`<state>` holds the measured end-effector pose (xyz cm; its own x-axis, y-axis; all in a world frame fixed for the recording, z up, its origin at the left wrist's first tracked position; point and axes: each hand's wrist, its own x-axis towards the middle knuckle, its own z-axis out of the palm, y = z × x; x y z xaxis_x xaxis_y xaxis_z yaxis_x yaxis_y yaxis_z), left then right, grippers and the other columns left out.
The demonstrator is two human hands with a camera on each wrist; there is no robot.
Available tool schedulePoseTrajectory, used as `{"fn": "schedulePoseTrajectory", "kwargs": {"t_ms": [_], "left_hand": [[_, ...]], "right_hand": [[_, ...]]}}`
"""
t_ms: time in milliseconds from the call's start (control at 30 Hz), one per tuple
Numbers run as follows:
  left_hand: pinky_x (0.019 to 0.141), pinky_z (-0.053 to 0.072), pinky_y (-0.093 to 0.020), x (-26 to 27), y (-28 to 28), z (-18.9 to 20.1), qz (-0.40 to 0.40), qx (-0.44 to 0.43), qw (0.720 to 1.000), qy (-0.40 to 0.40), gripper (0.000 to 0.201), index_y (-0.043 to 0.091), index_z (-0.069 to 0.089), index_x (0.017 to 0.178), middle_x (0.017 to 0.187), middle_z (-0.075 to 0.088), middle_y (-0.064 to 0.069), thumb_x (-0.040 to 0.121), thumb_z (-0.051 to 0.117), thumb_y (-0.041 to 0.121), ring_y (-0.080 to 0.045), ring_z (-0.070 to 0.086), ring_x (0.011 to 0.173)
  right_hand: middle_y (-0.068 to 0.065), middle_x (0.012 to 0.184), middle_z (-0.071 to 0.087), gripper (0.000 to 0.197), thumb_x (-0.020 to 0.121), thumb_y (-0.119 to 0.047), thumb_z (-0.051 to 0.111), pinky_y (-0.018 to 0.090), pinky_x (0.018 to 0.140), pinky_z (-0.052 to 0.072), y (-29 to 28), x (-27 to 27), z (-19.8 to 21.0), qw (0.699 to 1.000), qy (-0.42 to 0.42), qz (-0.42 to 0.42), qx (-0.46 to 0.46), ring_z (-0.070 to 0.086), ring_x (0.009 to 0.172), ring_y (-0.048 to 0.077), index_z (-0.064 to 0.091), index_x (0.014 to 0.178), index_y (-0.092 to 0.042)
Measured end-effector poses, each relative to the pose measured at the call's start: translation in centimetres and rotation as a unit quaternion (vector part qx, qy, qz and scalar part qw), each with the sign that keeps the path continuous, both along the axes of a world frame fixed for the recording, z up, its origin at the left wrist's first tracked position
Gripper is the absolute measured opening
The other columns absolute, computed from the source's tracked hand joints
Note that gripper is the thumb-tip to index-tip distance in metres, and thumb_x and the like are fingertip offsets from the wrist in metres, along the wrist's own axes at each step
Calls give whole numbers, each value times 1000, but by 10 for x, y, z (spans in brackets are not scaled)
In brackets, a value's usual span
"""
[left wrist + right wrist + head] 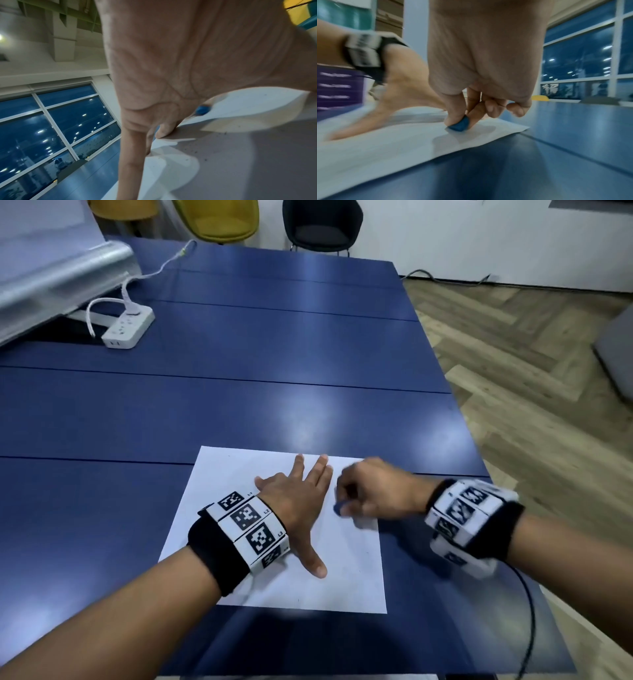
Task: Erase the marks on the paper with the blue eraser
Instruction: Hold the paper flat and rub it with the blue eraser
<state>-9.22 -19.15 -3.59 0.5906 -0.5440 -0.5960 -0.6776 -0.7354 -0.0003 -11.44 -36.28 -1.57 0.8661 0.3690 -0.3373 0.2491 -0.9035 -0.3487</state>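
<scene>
A white sheet of paper [219,508] lies on the blue table [239,405] near its front edge. My left hand [298,501] lies flat on the middle of the sheet with fingers spread and straight, pressing it down. My right hand [366,494] hovers over the sheet's right part and pinches the small blue eraser [459,124] between thumb and forefinger, its lower end touching the paper [385,148]. The eraser [337,506] shows as a blue sliver under the knuckles, and again as a blue block [202,110] in the left wrist view. Dark crumbs dot the paper [240,155]. No marks are readable.
A white power strip [128,328] with a plugged cable sits at the table's far left, beside a tilted silvery board [61,268]. Yellow [219,220] and black [322,224] chairs stand beyond the far edge. Wooden floor [531,371] lies to the right. A black cable [529,611] trails from my right wrist.
</scene>
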Motion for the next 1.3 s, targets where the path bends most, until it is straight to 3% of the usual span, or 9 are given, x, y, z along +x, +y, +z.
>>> {"fn": "schedulePoseTrajectory", "kwargs": {"t_ms": [200,300,400,500,633,800,900,1133,1300], "left_hand": [[100,33,-74,0,0,-1,-1,1,1000,4,163,15,-23,152,157,-35,5,43,82,76,-29,-21,148],[101,30,-75,1,0,-1,11,-3,1000,14,164,15,-24,152,156,-37,6,43,85,73,-29,-22,148],[100,30,-76,0,-1,-1,12,1,1000,17,166,14,-25,151,156,-38,6,42,85,73,-29,-23,148],[100,32,-74,1,-1,-2,5,3,1000,10,164,14,-25,151,156,-38,5,43,83,75,-29,-22,148],[100,33,-74,2,2,-2,10,4,1000,5,164,14,-25,150,156,-37,5,42,80,78,-31,-21,148],[101,32,-73,2,3,-1,15,-12,1000,3,164,13,-21,152,158,-33,4,42,82,77,-30,-18,149],[100,33,-74,2,1,-2,13,-8,1000,-2,164,13,-22,152,159,-33,2,41,81,78,-32,-18,149],[102,33,-71,4,4,-2,24,-15,1000,-9,165,14,-21,153,159,-31,4,39,79,81,-33,-15,149],[99,36,-73,4,4,-3,26,-23,999,-15,165,14,-17,154,160,-28,4,37,80,80,-32,-12,150]], "right_hand": [[-10,73,59,9,80,-25,69,32,74,49,-9,14,-3,998,-46,-51,8,58,74,21,63,79,-18],[-20,61,60,11,79,-20,71,17,64,44,-6,-35,0,998,43,-7,37,56,63,5,60,78,-18],[-13,66,60,11,78,-20,72,7,61,35,-1,-50,0,995,81,51,13,59,70,10,62,81,-16],[-13,63,58,11,79,-23,72,23,68,45,-3,-16,2,999,50,-2,7,60,72,14,63,79,-17],[-11,70,58,14,78,-25,73,28,71,46,-16,28,-1,995,-4,-95,21,57,73,17,60,76,-20],[-14,65,57,11,78,-16,72,24,65,47,-6,-31,0,998,49,-21,35,56,68,12,60,78,-17],[-13,75,61,11,78,-19,72,10,62,40,0,-58,1,994,96,43,9,57,72,7,64,84,-18],[-14,68,56,14,78,-29,73,25,71,39,-15,10,-1,994,-16,-106,15,55,70,15,62,75,-21],[-12,72,61,11,78,-22,73,18,60,43,-2,-49,-2,998,58,-21,29,54,64,5,62,76,-24]]}}
